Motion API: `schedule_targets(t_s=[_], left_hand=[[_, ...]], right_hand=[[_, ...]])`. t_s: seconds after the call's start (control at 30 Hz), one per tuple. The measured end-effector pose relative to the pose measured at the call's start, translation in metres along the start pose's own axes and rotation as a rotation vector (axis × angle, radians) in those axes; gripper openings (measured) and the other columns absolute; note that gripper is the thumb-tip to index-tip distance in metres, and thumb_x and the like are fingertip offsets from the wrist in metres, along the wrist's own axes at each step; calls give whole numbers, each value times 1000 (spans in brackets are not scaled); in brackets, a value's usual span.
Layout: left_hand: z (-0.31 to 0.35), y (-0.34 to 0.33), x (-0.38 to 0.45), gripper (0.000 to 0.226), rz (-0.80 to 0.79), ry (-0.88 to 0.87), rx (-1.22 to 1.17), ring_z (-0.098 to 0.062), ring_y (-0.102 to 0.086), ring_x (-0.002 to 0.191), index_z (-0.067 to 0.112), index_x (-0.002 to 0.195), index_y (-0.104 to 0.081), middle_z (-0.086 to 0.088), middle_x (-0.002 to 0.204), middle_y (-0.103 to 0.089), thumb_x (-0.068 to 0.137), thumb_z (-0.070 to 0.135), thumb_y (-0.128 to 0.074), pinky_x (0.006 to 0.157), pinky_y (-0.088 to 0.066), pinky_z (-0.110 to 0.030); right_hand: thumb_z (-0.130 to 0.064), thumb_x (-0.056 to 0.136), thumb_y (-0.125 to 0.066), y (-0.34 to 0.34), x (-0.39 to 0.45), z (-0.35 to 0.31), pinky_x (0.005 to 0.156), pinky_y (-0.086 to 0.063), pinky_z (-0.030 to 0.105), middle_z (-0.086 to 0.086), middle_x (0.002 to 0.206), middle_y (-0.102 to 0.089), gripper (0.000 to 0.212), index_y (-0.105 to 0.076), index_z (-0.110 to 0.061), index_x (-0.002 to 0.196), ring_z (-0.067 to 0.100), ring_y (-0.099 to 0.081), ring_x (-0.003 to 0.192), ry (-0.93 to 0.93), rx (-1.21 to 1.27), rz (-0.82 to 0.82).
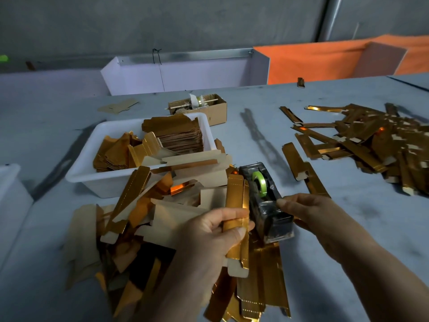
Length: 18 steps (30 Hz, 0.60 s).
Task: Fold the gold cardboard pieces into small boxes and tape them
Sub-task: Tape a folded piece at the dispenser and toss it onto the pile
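My left hand (pixel 214 235) grips a long folded gold box (pixel 236 201), thumb and fingers curled round its middle, holding it upright beside the black tape dispenser (pixel 267 205). A green tape roll (pixel 260 184) sits in the dispenser. My right hand (pixel 306 209) pinches at the dispenser's cutter end, thumb and forefinger together; whether tape lies between them I cannot tell. Loose flat gold cardboard pieces (pixel 144 217) lie heaped under and left of my left hand.
A white tray (pixel 97 180) holds stacked gold blanks behind the heap. Several folded gold boxes (pixel 371 145) are piled at the right. A small brown carton (pixel 209 110) with tape rolls stands farther back. A white bin edge (pixel 9 187) shows at the left.
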<state>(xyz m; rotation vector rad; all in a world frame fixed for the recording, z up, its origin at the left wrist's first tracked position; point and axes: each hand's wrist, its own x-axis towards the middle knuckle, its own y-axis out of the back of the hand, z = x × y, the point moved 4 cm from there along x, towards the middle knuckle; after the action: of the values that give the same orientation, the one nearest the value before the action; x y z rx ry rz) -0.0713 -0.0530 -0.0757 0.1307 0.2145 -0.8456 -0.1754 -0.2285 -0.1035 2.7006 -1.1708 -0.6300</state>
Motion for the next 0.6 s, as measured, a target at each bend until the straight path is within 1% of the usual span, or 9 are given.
schedule_targets(t_s=[0.07,0.1,0.13,0.2,0.3,0.43,0.5,0.53,0.6], left_hand=[[-5,-6,3,30,26,24,14,-5,-69,88,24,101,-71,6,98,-74,85,1,-62,73,-56,-19],[-6,-9,4,30,31,39,16,-7,-68,91,26,102,-71,7,101,-73,85,2,-62,78,-56,-21],[-8,-13,4,30,34,52,15,-7,-67,93,26,102,-70,7,102,-72,85,2,-62,81,-56,-23],[-8,-18,6,30,35,66,-3,-5,-67,93,28,101,-70,9,98,-73,86,3,-62,81,-55,-22],[-8,-28,8,27,27,76,-35,-2,-68,90,29,97,-69,15,90,-74,86,5,-62,81,-54,-21],[-7,-40,10,27,20,73,-50,-2,-67,90,31,94,-68,13,92,-74,87,5,-62,82,-54,-21],[-9,-45,11,27,18,75,-44,-5,-66,96,32,95,-67,11,98,-73,87,7,-63,87,-53,-24],[-10,-47,11,26,20,76,-33,-6,-64,98,33,96,-67,10,101,-71,87,9,-64,89,-53,-25],[-12,-49,11,25,28,83,-17,-8,-63,102,34,96,-66,9,104,-70,87,11,-64,92,-52,-27]], right_hand=[[-29,86,-62,-5,0,1,75,-47,27,6,83,-73,20,-71,-11,83,19,-64,90,-6,8,-5],[-28,86,-62,-8,-1,1,66,-45,22,5,81,-73,19,-70,-11,82,17,-65,86,-8,3,-4],[-28,86,-62,-9,-2,0,59,-42,18,5,81,-72,18,-69,-12,81,15,-65,83,-7,-7,8],[-27,86,-63,-11,-3,-1,53,-39,15,5,80,-69,15,-68,-14,80,12,-63,77,4,-36,51],[-25,87,-63,-11,-2,-4,50,-38,15,6,79,-68,15,-67,-13,78,12,-63,73,0,-77,66],[-18,88,-61,-14,-1,-4,50,-41,16,7,76,-69,14,-68,-10,78,16,-65,71,-5,-46,86],[-13,89,-59,-15,-2,-3,55,-44,21,8,71,-70,15,-67,-8,77,20,-66,70,1,58,110],[-11,89,-57,-16,-4,-3,54,-45,21,7,68,-70,16,-67,-7,77,18,-67,66,-3,143,97],[-10,90,-55,-18,-7,-6,47,-48,18,4,63,-70,16,-66,-4,79,12,-67,57,-31,347,36]])
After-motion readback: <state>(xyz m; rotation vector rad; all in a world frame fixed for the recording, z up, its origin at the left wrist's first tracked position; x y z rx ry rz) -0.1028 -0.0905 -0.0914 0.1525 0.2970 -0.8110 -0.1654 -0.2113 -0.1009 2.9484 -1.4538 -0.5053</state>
